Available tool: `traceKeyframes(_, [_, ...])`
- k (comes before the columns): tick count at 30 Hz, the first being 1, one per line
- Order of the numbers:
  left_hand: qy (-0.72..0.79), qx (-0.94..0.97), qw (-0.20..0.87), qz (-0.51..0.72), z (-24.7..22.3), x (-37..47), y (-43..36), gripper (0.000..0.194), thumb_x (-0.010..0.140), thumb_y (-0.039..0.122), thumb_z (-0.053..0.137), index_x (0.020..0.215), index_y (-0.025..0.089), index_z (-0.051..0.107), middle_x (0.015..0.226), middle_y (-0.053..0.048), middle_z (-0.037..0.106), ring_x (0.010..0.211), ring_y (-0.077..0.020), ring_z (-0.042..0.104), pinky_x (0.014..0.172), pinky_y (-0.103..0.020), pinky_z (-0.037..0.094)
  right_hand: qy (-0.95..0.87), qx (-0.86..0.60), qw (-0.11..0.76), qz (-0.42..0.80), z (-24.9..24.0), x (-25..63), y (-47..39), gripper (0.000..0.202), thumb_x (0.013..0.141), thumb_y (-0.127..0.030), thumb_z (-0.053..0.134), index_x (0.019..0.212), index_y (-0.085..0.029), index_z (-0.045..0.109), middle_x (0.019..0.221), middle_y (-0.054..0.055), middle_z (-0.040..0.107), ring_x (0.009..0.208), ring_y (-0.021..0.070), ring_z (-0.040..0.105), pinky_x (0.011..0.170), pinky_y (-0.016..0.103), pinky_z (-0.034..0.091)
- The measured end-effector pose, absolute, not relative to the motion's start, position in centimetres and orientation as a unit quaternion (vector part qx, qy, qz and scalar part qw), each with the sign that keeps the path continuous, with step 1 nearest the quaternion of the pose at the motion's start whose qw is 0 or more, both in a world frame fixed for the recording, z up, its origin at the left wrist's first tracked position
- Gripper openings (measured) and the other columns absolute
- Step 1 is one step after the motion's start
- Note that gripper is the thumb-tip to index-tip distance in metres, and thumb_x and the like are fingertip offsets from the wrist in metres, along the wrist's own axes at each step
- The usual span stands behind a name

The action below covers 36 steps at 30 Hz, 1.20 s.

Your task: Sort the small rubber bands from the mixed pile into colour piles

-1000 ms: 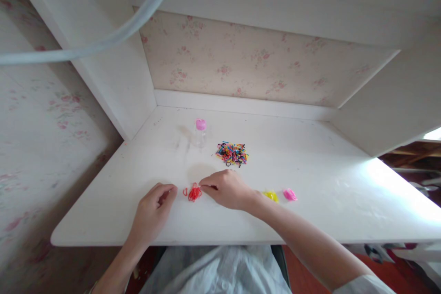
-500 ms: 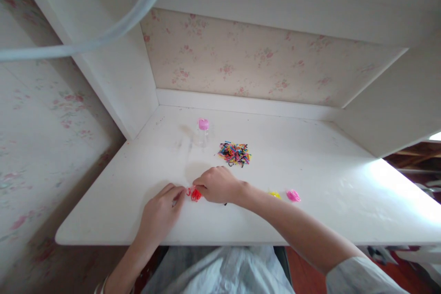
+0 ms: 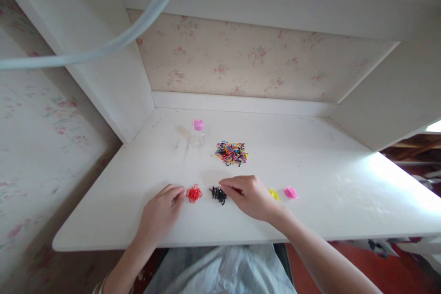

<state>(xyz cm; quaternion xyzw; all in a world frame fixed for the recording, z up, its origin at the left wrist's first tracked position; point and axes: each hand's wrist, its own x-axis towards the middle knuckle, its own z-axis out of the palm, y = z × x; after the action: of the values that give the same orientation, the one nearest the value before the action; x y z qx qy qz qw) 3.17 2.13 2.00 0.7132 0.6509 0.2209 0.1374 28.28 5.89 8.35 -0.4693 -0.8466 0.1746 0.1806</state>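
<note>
Presently, near the front edge of the table, narrowly pinched fingertips of the left hand and right hand adjoin red rubber bands and black rubber bands respectively, any held band indeterminable; apparent pile adjustment requires light fingertip control.

Clear bottle with pink cap: upright, toward the back left of the white desk. Floral wallpaper: behind the desk and at far left. White tube: curving across upper left. Red floor: visible below.
</note>
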Motion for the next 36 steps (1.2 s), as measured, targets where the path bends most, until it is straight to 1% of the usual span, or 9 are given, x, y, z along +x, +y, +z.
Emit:
traceKeyframes(3, [0.645,0.704,0.157,0.251,2.5,2.9,2.7,0.029,0.090,0.039,0.040,0.088,0.024,0.065,0.089,-0.001,0.067,0.078,-0.0140,0.062,0.068,-0.023,0.045,-0.777,-0.499,0.283,0.260,6.4,32.0,3.7,0.032,0.091,-0.037,0.043,0.096,-0.024,0.071,0.085,0.002,0.072,0.071,0.0134,0.064,0.062,0.021,0.047])
traceKeyframes(5, [0.634,0.709,0.156,0.264,3.0,3.1,3.1,0.028,0.089,0.039,0.042,0.088,0.023,0.065,0.090,-0.002,0.067,0.079,-0.0145,0.062,0.069,-0.023,0.045,-0.722,-0.550,0.344,0.242,4.7,34.8,2.3,0.028,0.087,-0.039,0.050,0.094,-0.024,0.072,0.087,0.003,0.072,0.074,0.0153,0.066,0.065,0.023,0.050])
traceKeyframes(8, [0.608,0.739,0.143,0.251,4.0,4.2,4.3,0.028,0.089,0.038,0.041,0.086,0.023,0.065,0.090,-0.002,0.067,0.080,-0.0154,0.062,0.072,-0.024,0.045,-0.627,-0.642,0.394,0.200,2.4,38.4,0.7,0.029,0.083,-0.042,0.056,0.096,-0.023,0.073,0.089,0.003,0.073,0.078,0.0185,0.067,0.065,0.023,0.052])
traceKeyframes(13, [0.585,0.782,0.113,0.184,5.1,7.7,7.8,0.026,0.088,0.033,0.042,0.084,0.025,0.067,0.086,-0.001,0.068,0.076,-0.0147,0.063,0.073,-0.024,0.045,-0.514,-0.704,0.462,0.164,0.6,41.1,-0.3,0.034,0.079,-0.046,0.059,0.101,-0.023,0.072,0.102,0.004,0.071,0.095,0.0228,0.065,0.078,0.026,0.053])
traceKeyframes(16, [0.581,0.792,0.098,0.162,5.3,9.8,10.1,0.022,0.086,0.031,0.046,0.084,0.025,0.068,0.089,0.000,0.069,0.077,-0.0150,0.063,0.071,-0.025,0.045,-0.489,-0.709,0.475,0.179,0.2,41.2,0.2,0.035,0.077,-0.049,0.060,0.098,-0.024,0.073,0.104,0.004,0.070,0.100,0.0241,0.064,0.084,0.030,0.052])
traceKeyframes(19, [0.580,0.796,0.080,0.154,5.2,11.5,11.9,0.022,0.087,0.033,0.046,0.091,0.027,0.067,0.096,0.000,0.068,0.082,-0.0155,0.063,0.072,-0.026,0.045,-0.483,-0.709,0.479,0.189,-0.1,41.0,0.5,0.036,0.077,-0.049,0.060,0.097,-0.022,0.074,0.103,0.006,0.071,0.099,0.0244,0.065,0.083,0.030,0.052])
traceKeyframes(22, [0.585,0.796,0.063,0.143,5.0,12.8,13.3,0.025,0.089,0.035,0.044,0.098,0.027,0.066,0.104,-0.002,0.066,0.087,-0.0164,0.062,0.074,-0.026,0.045,-0.492,-0.705,0.474,0.192,-0.1,40.9,0.4,0.036,0.077,-0.048,0.060,0.098,-0.021,0.074,0.101,0.005,0.071,0.096,0.0230,0.066,0.079,0.026,0.053])
traceKeyframes(26, [0.588,0.798,0.048,0.124,4.4,14.1,14.3,0.025,0.089,0.035,0.044,0.096,0.024,0.066,0.107,-0.004,0.063,0.089,-0.0169,0.062,0.073,-0.026,0.045,-0.499,-0.703,0.467,0.196,-0.1,41.1,0.0,0.037,0.080,-0.045,0.058,0.102,-0.020,0.072,0.100,0.004,0.072,0.091,0.0201,0.067,0.072,0.020,0.053])
traceKeyframes(36, [0.595,0.793,0.017,0.126,4.3,14.0,14.9,0.029,0.093,0.033,0.037,0.097,0.023,0.064,0.104,-0.004,0.062,0.085,-0.0165,0.062,0.070,-0.026,0.043,-0.509,-0.704,0.460,0.182,-0.5,41.2,0.1,0.036,0.080,-0.046,0.058,0.100,-0.020,0.073,0.094,0.003,0.073,0.082,0.0174,0.067,0.068,0.018,0.050])
